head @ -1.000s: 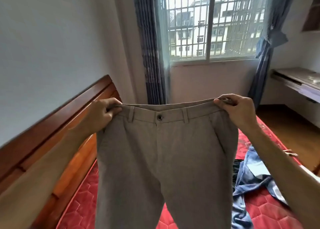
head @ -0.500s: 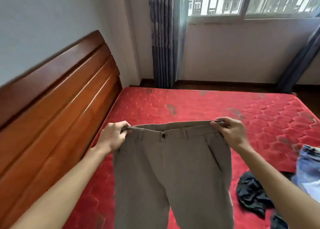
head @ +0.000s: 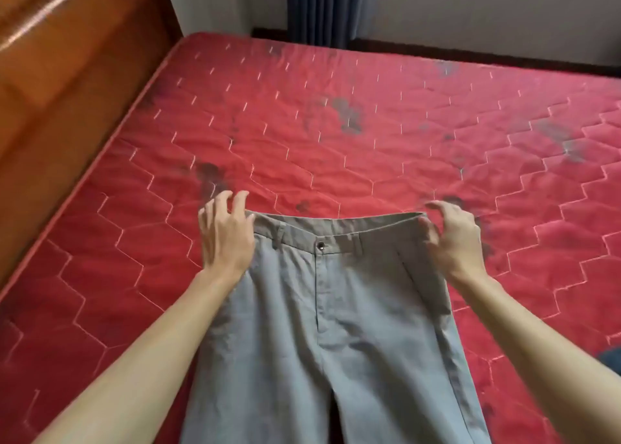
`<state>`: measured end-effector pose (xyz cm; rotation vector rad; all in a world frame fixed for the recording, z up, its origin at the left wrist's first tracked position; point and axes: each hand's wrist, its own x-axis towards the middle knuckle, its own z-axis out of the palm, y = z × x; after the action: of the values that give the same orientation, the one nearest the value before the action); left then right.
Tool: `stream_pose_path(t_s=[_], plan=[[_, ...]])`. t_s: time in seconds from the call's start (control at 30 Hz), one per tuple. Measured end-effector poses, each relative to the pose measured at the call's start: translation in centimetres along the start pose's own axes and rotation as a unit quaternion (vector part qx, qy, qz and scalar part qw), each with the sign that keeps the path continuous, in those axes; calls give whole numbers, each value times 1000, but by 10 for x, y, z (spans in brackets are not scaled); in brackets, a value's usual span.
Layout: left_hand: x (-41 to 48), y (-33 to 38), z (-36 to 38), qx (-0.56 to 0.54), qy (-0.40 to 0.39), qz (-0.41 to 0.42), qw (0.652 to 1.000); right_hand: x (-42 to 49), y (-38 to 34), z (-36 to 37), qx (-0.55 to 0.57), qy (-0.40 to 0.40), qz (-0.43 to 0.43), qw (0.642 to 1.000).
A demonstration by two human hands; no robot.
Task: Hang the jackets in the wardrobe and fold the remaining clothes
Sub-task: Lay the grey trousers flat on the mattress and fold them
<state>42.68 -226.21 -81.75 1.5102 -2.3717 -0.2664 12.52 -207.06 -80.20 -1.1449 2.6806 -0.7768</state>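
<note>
The soft, light grey cotton trousers [head: 336,326] are laid flat on the red quilted bed [head: 369,124]. The left hand [head: 226,238] and right hand [head: 452,238] are spread loose at the waistband corners, gripping nothing. The trousers are best held there; they will probably flop.

Soft, even daylight fills the scene, with faint shadows. Glare streaks the wooden headboard [head: 50,57] at 10 o'clock. The red mattress [head: 369,124] looks slightly motion-blurred. Wide-angle distortion bends the edges, strongest toward 7 and 5 o'clock.
</note>
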Motion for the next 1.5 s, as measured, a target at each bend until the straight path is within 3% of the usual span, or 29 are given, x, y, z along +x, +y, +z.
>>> stream_pose_path(t_s=[0.1, 0.23, 0.3, 0.5, 0.7, 1.07, 1.23, 1.33, 1.43, 1.5], plan=[[-65, -5, 47, 25, 25, 65, 997, -49, 16, 47, -75, 2, -111, 991], [-172, -7, 77, 35, -81, 120, 989, -158, 21, 96, -117, -117, -198, 966], [-212, -9, 80, 47, -111, 124, 985, -198, 24, 112, -142, -160, -224, 951], [-231, -12, 82, 70, -131, 105, 983, -207, 32, 120, -175, -156, -241, 942], [-308, -10, 59, 68, -148, 45, 986, -254, 44, 99, -172, -171, -193, 951], [-588, 19, 0, 92, -183, -19, 979, -533, 159, -15, -163, -243, -173, 940], [-665, 35, -23, 93, -207, -29, 973, -612, 195, -63, -141, -253, -101, 952], [-687, 22, -41, 76, -207, -41, 974, -650, 215, -88, -115, -221, 2, 969], [-696, -2, -57, 78, -153, -129, 977, -679, 238, -107, -108, -175, 112, 972], [-696, -29, -64, 68, -128, -205, 968, -697, 249, -115, -99, -149, 131, 975]])
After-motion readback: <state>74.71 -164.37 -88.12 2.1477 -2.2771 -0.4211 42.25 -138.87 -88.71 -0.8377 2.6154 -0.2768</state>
